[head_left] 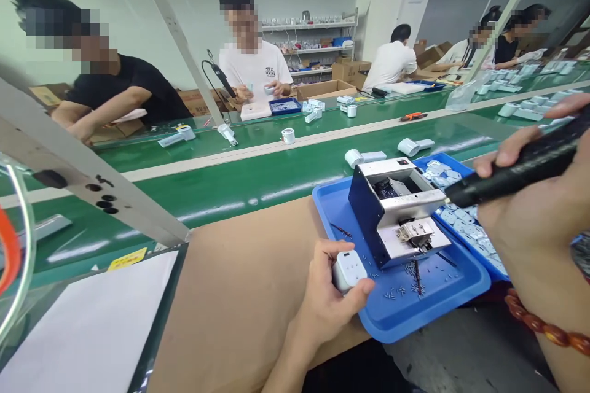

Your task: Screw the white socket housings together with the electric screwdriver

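Observation:
My left hand [322, 295] is closed around a small white plastic housing [351, 270], whose flat face with several small holes and a dark slot is turned up. In my right hand [530, 202] is a black electric screwdriver [511, 169], pointing left, its tip close to the front of the screw feeder [401, 209]. That metal box stands in a blue tray [387, 322], just beyond the housing. Loose screws [399, 290] are scattered in the tray in front of the feeder.
A second blue tray [495, 264] behind the screwdriver holds many white plastic parts. Beyond the cardboard-covered bench [239, 295] runs a green conveyor [221, 187] carrying white units. Several co-workers sit opposite. A metal post [115, 196] and white paper [96, 319] are at left.

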Available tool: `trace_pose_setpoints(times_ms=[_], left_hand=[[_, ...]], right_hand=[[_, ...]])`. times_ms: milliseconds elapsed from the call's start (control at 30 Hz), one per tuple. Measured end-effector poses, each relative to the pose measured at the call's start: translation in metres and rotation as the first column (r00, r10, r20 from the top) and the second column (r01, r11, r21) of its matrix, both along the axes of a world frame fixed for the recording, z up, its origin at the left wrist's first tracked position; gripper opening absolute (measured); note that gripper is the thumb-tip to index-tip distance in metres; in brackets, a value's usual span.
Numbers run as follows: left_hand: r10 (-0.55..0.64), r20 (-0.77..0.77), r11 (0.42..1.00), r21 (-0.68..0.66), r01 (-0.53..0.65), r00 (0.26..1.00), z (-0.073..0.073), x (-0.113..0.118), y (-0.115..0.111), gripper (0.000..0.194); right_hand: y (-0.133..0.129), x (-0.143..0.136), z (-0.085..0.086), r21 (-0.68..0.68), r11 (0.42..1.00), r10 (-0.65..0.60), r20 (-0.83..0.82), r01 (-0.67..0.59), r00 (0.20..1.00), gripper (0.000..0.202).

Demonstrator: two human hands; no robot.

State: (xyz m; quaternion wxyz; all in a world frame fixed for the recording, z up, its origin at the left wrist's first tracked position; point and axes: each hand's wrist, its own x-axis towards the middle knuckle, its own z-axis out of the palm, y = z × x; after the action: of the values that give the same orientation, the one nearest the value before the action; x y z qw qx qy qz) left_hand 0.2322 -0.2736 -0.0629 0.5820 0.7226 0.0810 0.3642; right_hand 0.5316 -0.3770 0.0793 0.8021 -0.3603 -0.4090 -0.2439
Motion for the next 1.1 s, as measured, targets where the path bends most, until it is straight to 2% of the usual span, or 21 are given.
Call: trace_pose_setpoints(times_ms=[33, 133, 267, 333, 467, 600, 800, 900, 967, 1100], left_hand=[[-0.003, -0.007, 1.0, -0.003, 0.003, 1.0, 0.001, 0.0, 0.0, 0.057], [-0.026, -0.029, 0.999, -0.022, 0.025, 0.999, 0.004, 0.001, 0.0, 0.057], [-0.029, -0.001, 0.999, -0.019, 0.029, 1.0, 0.007, 0.002, 0.0, 0.055], [-0.021, 0.008, 1.0, -0.011, 0.021, 1.0, 0.007, 0.003, 0.0, 0.056], [-0.012, 0.003, 1.0, -0.004, 0.012, 1.0, 0.007, 0.003, 0.0, 0.056], [-0.029, 0.023, 1.0, -0.006, 0.03, 0.999, 0.008, 0.003, -0.001, 0.055], [-0.03, 0.031, 0.999, -0.012, 0.03, 0.999, 0.009, 0.004, -0.001, 0.054], [-0.03, 0.014, 0.999, -0.021, 0.03, 0.999, 0.008, 0.004, -0.002, 0.055], [-0.035, 0.009, 0.999, -0.032, 0.035, 0.999, 0.008, 0.004, -0.002, 0.056], [-0.047, -0.012, 0.998, -0.052, 0.046, 0.999, 0.008, 0.003, -0.001, 0.059]], right_hand=[[-0.007, -0.017, 0.0, -0.075, 0.996, 0.039, -0.008, -0.039, 0.999, 0.037], [-0.015, -0.042, -0.014, -0.17, 0.981, 0.107, 0.04, -0.099, 0.993, 0.051], [-0.009, -0.045, -0.042, -0.173, 0.979, 0.115, 0.042, -0.106, 0.992, 0.044], [-0.01, -0.048, -0.049, -0.215, 0.968, 0.134, 0.016, -0.128, 0.991, 0.04], [-0.014, -0.059, -0.046, -0.296, 0.941, 0.182, 0.024, -0.167, 0.983, 0.045], [-0.011, -0.056, -0.041, -0.23, 0.965, 0.153, 0.108, -0.125, 0.982, 0.066], [-0.007, -0.049, -0.048, -0.24, 0.959, 0.175, 0.08, -0.151, 0.981, 0.066], [-0.01, -0.055, -0.043, -0.269, 0.944, 0.209, 0.037, -0.192, 0.977, 0.06], [-0.012, -0.064, -0.032, -0.271, 0.94, 0.216, 0.012, -0.205, 0.976, 0.052], [-0.013, -0.099, 0.007, -0.208, 0.957, 0.181, -0.123, -0.204, 0.976, 0.054]])
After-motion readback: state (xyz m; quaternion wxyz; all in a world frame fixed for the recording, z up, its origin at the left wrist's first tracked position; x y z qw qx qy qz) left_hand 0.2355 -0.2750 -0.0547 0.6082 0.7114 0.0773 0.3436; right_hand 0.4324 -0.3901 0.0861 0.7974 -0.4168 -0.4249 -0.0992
